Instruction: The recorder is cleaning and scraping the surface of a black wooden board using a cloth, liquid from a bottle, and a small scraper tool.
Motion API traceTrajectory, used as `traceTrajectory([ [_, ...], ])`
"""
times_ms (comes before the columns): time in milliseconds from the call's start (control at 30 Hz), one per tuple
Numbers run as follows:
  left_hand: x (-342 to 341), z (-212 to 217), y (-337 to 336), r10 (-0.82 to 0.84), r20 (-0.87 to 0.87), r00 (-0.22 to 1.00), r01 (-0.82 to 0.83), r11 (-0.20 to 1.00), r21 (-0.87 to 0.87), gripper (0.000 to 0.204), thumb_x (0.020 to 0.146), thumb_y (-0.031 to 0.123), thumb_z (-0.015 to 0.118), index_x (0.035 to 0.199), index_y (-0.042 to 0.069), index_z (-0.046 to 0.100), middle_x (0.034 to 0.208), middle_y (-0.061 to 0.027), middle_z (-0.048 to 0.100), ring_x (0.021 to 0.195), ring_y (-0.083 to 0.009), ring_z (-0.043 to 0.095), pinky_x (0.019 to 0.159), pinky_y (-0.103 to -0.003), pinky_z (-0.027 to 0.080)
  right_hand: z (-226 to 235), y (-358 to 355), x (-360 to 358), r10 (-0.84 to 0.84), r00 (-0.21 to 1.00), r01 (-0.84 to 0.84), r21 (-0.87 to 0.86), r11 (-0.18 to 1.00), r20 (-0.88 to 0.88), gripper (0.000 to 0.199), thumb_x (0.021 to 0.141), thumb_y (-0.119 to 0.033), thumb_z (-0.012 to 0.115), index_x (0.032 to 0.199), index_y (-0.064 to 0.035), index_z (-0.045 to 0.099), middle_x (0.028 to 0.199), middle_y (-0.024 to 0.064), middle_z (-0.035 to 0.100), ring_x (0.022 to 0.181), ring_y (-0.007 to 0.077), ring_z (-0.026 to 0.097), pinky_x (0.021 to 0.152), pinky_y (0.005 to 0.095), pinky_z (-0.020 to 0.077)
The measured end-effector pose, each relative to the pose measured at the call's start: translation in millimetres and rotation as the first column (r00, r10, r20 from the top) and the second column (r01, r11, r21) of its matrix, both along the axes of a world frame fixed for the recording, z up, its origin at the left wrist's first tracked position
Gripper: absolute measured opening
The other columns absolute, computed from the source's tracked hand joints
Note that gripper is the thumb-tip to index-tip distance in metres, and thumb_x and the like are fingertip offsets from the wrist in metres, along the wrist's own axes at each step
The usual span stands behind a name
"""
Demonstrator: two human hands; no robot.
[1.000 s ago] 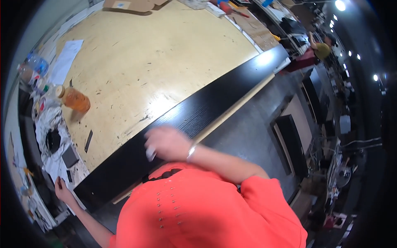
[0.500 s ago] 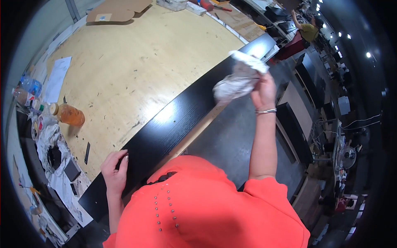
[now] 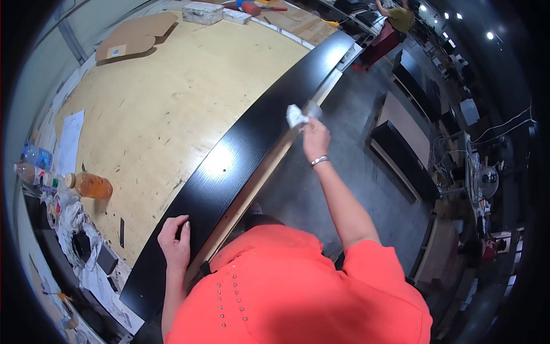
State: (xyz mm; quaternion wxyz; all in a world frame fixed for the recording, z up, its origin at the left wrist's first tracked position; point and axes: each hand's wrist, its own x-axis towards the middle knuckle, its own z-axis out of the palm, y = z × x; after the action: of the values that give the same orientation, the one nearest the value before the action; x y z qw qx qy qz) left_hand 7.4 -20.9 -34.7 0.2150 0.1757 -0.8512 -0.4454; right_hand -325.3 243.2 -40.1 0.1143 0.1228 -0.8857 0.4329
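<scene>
A long black board (image 3: 229, 155) with faint wood grain runs diagonally from lower left to upper right, along the near edge of the workbench. Its pale wooden side strip (image 3: 269, 166) shows facing me. My right hand (image 3: 316, 139) is closed on a crumpled white rag (image 3: 297, 116), partly blurred, at the board's near edge toward its far half. Resting on the board's near end is my left hand (image 3: 175, 243), fingers loosely bent, thumb apart, with nothing visible in it.
On the pale workbench (image 3: 189, 80) are a cardboard piece (image 3: 137, 37), a paper sheet (image 3: 70, 140) and an amber bottle (image 3: 91, 186). A red mallet (image 3: 250, 8) lies at the back. Black panels (image 3: 401, 157) stand on the floor at right; another person (image 3: 395, 26) stands far off.
My right hand and the rag have come nearer and left, from over the board's far part to its near edge. My left hand still rests at the near end. The view has shifted.
</scene>
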Motion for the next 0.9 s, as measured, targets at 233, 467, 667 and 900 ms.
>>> traceTrajectory([
  [233,-53.3,-13.4,39.0,-0.081,-0.015,0.997,0.082,0.983,0.164,0.083,0.077,0.022,0.082,0.143,-0.001,0.038,0.138,-0.0147,0.049,0.127,-0.0271,0.051,0.108,-0.038,0.040,32.9,-101.2,118.4,0.972,0.205,-0.907,-0.351,0.233,0.117,0.074,0.081,-0.016,0.074,0.147,-0.0068,0.043,0.147,0.0213,0.043,0.138,0.0369,0.039,0.115,0.0429,0.0333],
  [467,-133.8,-9.6,63.3,0.204,0.269,0.941,-0.012,0.816,-0.578,0.073,0.068,0.033,0.083,0.131,0.011,0.055,0.143,-0.0166,0.047,0.134,-0.0376,0.041,0.108,-0.060,0.025,47.9,-26.5,-90.9,0.897,0.387,-0.782,0.592,0.197,0.212,0.119,0.051,-0.036,0.092,0.151,-0.0116,0.033,0.156,0.0225,0.027,0.146,0.0400,0.025,0.116,0.0569,0.0255],
  [667,-217.2,-5.8,81.4,0.261,0.285,0.922,-0.056,0.820,-0.570,0.060,0.073,0.023,0.078,0.128,0.013,0.057,0.135,-0.0108,0.054,0.128,-0.0309,0.048,0.112,-0.053,0.027,35.4,3.6,-215.1,0.878,0.403,-0.663,0.744,0.085,0.259,0.107,0.056,-0.021,0.085,0.151,-0.0167,0.035,0.156,0.0214,0.028,0.146,0.0404,0.025,0.118,0.0558,0.0239],
  [900,-224.0,-9.6,83.8,0.309,0.302,0.902,-0.102,0.832,-0.545,0.052,0.072,0.003,0.065,0.124,0.011,0.061,0.129,-0.0111,0.060,0.123,-0.0311,0.053,0.113,-0.053,0.026,10.5,10.8,-232.8,0.928,0.342,-0.755,0.631,0.177,0.148,0.105,0.054,-0.021,0.082,0.149,-0.0150,0.039,0.152,0.0249,0.032,0.144,0.0434,0.026,0.117,0.0577,0.0227],
])
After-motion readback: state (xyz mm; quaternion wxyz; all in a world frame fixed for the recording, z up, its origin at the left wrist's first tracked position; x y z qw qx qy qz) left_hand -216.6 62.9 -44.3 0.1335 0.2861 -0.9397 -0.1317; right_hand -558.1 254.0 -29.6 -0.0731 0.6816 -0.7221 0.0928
